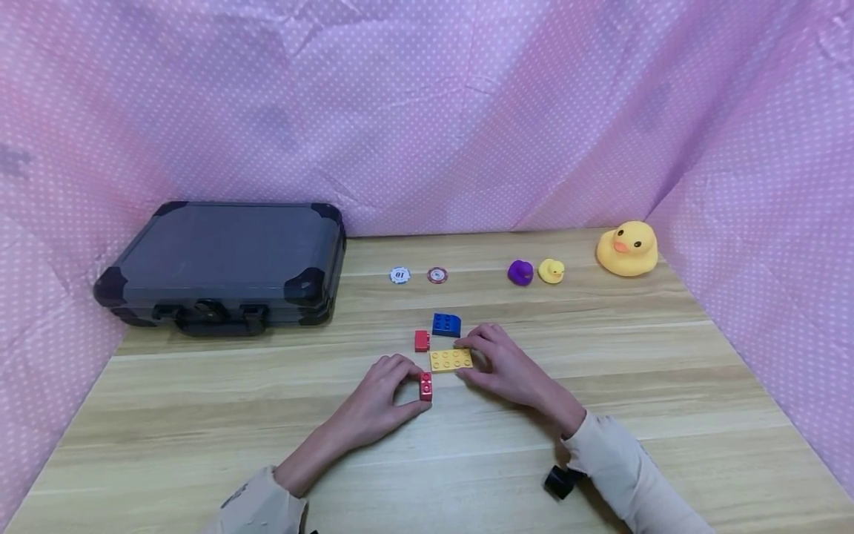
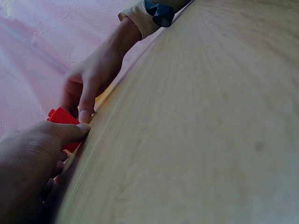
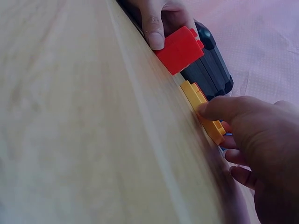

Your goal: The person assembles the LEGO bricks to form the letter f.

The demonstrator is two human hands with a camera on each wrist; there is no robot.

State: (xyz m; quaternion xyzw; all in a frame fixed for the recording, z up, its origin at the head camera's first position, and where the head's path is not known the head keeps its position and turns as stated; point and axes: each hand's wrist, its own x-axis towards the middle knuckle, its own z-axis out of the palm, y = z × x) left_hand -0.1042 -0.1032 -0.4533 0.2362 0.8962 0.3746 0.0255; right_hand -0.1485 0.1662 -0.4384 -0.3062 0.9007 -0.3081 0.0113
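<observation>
Between thumb and fingers, my left hand pinches a red toy brick by its two ends, studs up. In the right wrist view that red brick looks tall. My right hand holds a flat yellow brick with two rows of studs, thumb on the near side and fingers on the far side; it lies on or close to the table. Just beyond it are a second red brick, tipped on its side, and a blue brick with a rounded corner.
A dark case stands at the back left of the wooden table. Two poker chips, one white and one red, lie behind the bricks. A purple duck, a small yellow duck and a large duck sit back right.
</observation>
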